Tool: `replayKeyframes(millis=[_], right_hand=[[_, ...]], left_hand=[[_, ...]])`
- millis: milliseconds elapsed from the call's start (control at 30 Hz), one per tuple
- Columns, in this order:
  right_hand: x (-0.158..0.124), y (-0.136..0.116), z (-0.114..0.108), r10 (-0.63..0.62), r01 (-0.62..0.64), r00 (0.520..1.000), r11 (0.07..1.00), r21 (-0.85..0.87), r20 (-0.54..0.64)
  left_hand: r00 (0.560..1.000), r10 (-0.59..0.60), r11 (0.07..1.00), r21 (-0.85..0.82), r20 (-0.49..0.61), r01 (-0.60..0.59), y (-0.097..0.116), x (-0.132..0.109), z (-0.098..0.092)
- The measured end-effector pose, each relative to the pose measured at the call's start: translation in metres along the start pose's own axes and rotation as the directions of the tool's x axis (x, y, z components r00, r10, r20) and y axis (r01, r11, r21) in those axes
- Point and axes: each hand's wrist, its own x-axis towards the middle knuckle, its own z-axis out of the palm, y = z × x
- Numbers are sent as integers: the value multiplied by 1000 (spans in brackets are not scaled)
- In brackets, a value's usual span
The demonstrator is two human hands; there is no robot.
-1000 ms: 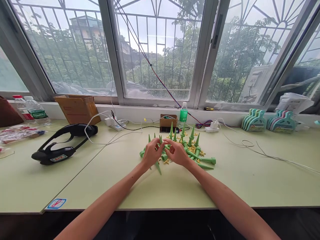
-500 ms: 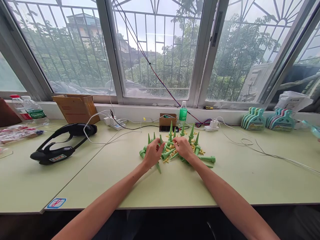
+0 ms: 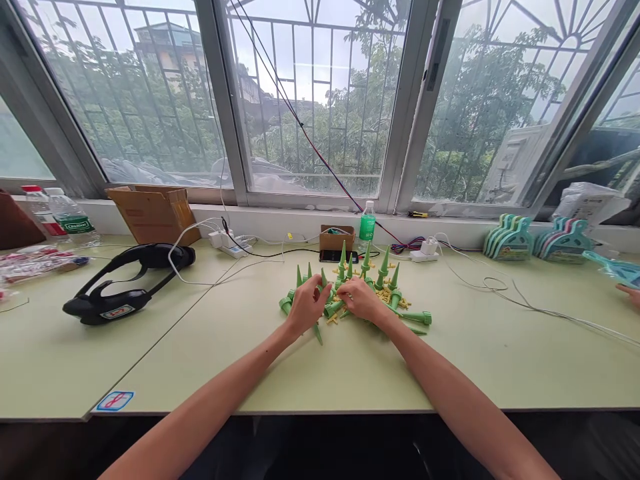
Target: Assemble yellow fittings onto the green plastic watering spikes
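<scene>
My left hand (image 3: 309, 305) is closed at the left side of a cluster of green plastic spikes (image 3: 384, 268). Its thumb and fingers come together, and whatever they hold is hidden. One green spike (image 3: 324, 274) points up right behind those fingertips. Close by on the right, my right hand (image 3: 361, 297) is in a pinch, its fingertips turned toward the left hand; what they grip is too small to name. Small yellow T-shaped pieces (image 3: 333, 320) lie among the spikes, some of which stand upright while others lie on their sides.
A black headset (image 3: 107, 303) and an open cardboard box (image 3: 153, 217) are on the left. Behind the spikes are a phone (image 3: 330, 256), a small box (image 3: 337, 239) and a green-labelled bottle (image 3: 367, 227). White cables (image 3: 525, 303) cross the right side, near another person's hand (image 3: 629, 293).
My right hand has moved left, closer to my left hand, which stays nearly still. At the far right, another person's hand has come into view beside a light-blue item.
</scene>
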Motion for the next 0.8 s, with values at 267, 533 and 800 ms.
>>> replayKeyframes(millis=[267, 533, 800], right_hand=[[0, -3, -1, -18, 18, 999, 1000, -2, 47], [1, -3, 2, -27, 27, 998, 1000, -10, 63], [-1, -2, 3, -45, 58, 991, 993, -103, 126]], left_hand=[[1000, -1, 1000, -10, 2, 1, -1, 0, 1], [1000, -17, 999, -29, -13, 16, -2, 0, 2], [1000, -22, 999, -30, -18, 21, -1, 1, 1]])
